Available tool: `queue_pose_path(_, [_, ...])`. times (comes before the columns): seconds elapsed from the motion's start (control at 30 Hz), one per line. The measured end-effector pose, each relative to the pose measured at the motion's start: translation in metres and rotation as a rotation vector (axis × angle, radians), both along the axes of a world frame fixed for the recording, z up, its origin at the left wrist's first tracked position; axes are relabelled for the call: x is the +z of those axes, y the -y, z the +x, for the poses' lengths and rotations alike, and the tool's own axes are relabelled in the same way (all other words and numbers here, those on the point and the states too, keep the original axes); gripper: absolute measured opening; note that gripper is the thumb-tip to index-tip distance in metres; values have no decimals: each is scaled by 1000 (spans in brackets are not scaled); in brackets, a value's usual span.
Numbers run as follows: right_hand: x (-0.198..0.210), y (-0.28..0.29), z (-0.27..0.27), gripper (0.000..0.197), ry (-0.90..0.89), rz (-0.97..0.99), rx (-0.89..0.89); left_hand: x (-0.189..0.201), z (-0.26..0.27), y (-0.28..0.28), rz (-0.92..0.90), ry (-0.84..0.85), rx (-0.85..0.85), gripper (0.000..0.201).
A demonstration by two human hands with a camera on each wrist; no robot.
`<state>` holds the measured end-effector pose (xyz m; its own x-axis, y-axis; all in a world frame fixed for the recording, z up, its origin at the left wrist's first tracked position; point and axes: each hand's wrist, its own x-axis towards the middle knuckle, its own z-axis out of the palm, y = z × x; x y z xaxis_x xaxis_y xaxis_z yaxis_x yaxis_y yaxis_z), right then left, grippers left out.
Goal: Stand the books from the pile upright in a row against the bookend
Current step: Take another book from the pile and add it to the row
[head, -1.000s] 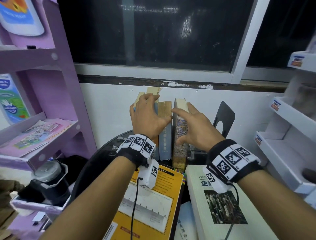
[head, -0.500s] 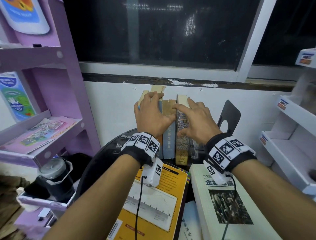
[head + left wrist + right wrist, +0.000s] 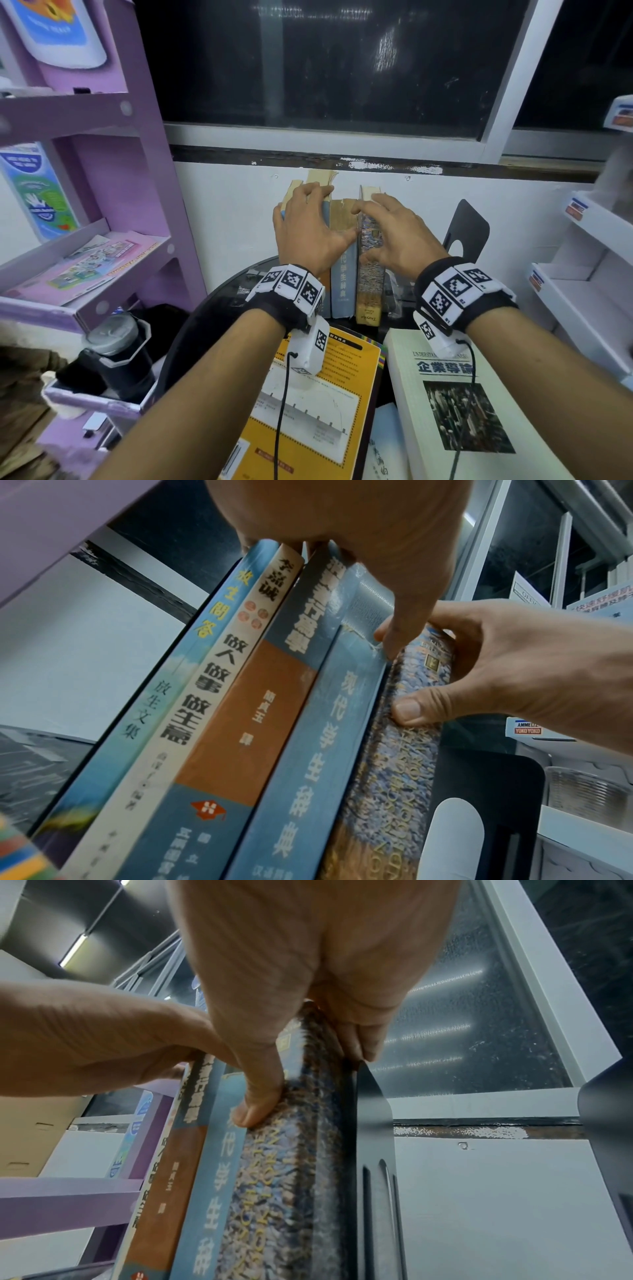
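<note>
Several books stand upright in a row against the white wall. My left hand (image 3: pixel 308 226) lies over the tops of the left ones, fingers curled over their top edges and thumb down the blue dictionary (image 3: pixel 339 287). My right hand (image 3: pixel 387 233) pinches the mottled book (image 3: pixel 370 291) at the row's right end, thumb on the spine (image 3: pixel 284 1177) and fingers on its far side. A black bookend plate (image 3: pixel 373 1123) stands right against that book. Another black bookend (image 3: pixel 466 229) leans further right, apart from the row. A yellow book (image 3: pixel 329 394) and a cream book (image 3: pixel 445 394) lie flat in front.
A purple shelf unit (image 3: pixel 102 205) stands at the left, with a dark flask (image 3: pixel 116 353) in a tray below it. White shelves (image 3: pixel 582 274) fill the right side. The books stand on a round black table (image 3: pixel 191 329) beneath a dark window.
The gap between the mottled book and the blue dictionary has closed. Both hands stay on the books.
</note>
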<state>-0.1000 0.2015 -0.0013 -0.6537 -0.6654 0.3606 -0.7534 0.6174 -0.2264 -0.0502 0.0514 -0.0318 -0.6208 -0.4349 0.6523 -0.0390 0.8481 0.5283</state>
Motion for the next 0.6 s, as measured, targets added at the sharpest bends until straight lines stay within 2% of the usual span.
queue_pose_path(0.33, [-12, 6, -9, 53, -56, -127, -14, -2, -1, 0, -2, -30, -3, 73])
queue_pose_path(0.6, [-22, 21, -17, 43, 31, -330, 80, -2, -2, 2, 5, -44, 11, 72])
